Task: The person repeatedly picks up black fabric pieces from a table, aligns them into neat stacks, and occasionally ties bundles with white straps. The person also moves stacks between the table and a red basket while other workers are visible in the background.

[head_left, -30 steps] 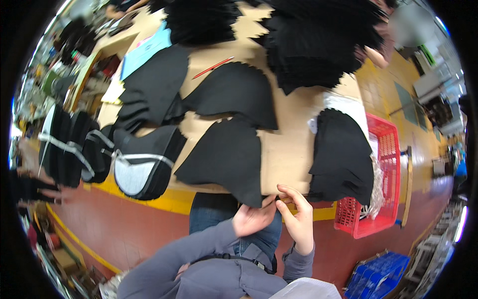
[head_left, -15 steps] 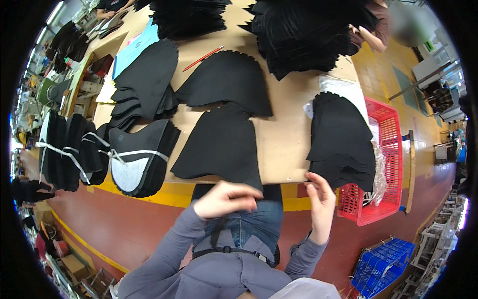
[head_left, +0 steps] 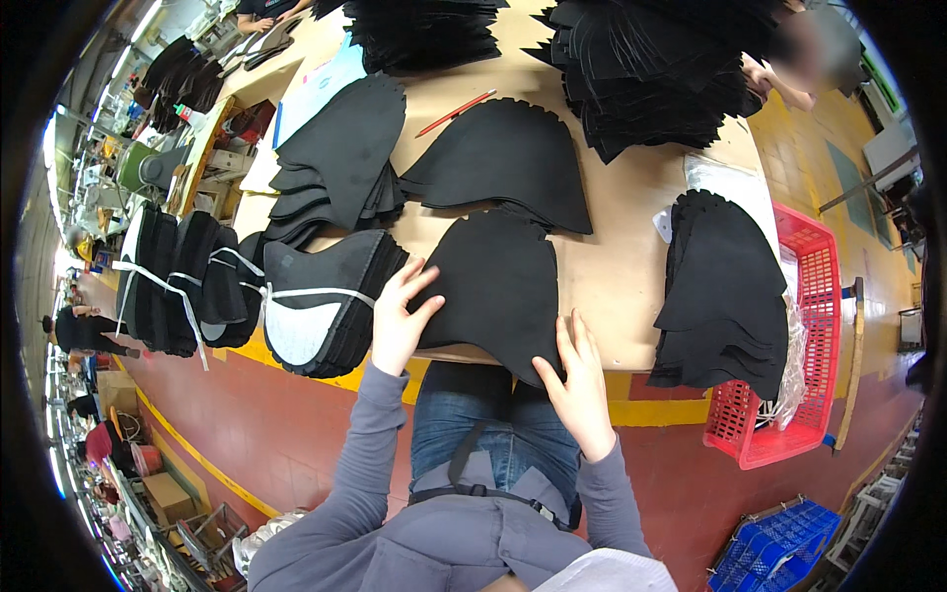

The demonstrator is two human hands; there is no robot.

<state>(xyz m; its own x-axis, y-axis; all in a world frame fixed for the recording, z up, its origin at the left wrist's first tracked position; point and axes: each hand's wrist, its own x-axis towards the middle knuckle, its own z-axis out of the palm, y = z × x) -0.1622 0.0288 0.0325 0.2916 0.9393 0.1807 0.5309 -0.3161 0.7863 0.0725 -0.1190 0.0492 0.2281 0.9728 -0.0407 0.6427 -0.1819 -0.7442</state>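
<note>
The left hand [head_left: 400, 321] lies flat with its fingers spread on the left edge of a black foam panel [head_left: 498, 286]. The right hand [head_left: 582, 390] rests open, fingers together, on the panel's near right corner; neither hand is clamped on it. The panel sits on the counter [head_left: 621, 266] between the two hands, at the near edge, with its lower corner hanging over above the person's lap.

Just left of the left hand stands a bundle [head_left: 321, 301] of black pieces tied with white cord, its white face turned toward the person, and more tied bundles [head_left: 182, 281] stand farther left. Beyond the hands, farther from the person, lies a second, wider panel [head_left: 508, 163] touching the top of the first, with a red pencil [head_left: 456, 112] past it. A fanned stack [head_left: 340, 163] of black pieces lies beyond the left hand. To the right of the right hand, apart from it, a stack [head_left: 725, 291] of scalloped black pieces rests partly over a red basket [head_left: 824, 286].
</note>
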